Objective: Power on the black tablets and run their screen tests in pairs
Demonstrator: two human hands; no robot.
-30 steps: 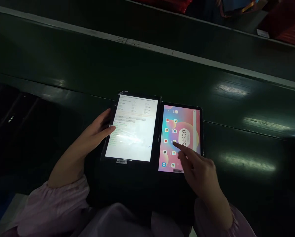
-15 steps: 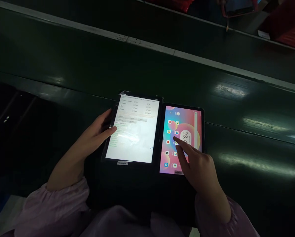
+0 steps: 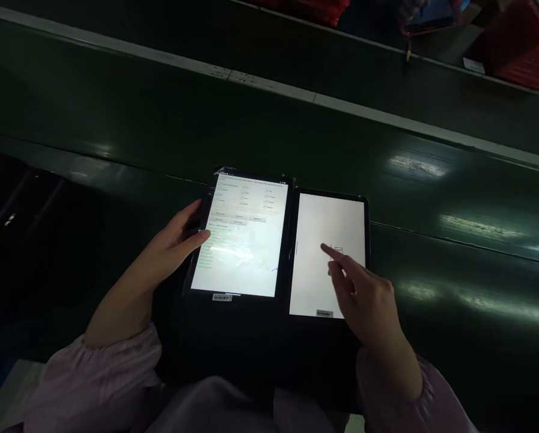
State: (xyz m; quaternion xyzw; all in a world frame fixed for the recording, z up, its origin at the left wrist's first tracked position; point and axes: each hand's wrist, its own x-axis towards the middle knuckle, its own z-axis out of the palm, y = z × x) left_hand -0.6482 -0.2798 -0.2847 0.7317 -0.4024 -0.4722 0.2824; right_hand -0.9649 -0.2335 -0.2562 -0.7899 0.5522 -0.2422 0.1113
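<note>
over the dark green surface (image 3: 161, 120), a left tablet (image 3: 246, 240) and right tablet (image 3: 309, 276) lie side by side; the left hand (image 3: 174, 243) clasps the former's edge; the right hand (image 3: 363, 294), grip loose and empty, points, perhaps touching the latter.

The dark green bench (image 3: 260, 135) carries two lit tablets (image 3: 246, 252).

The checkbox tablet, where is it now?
In the head view, the tablet is near centre, the left hand at its left edge, the other tablet at its right.
</note>
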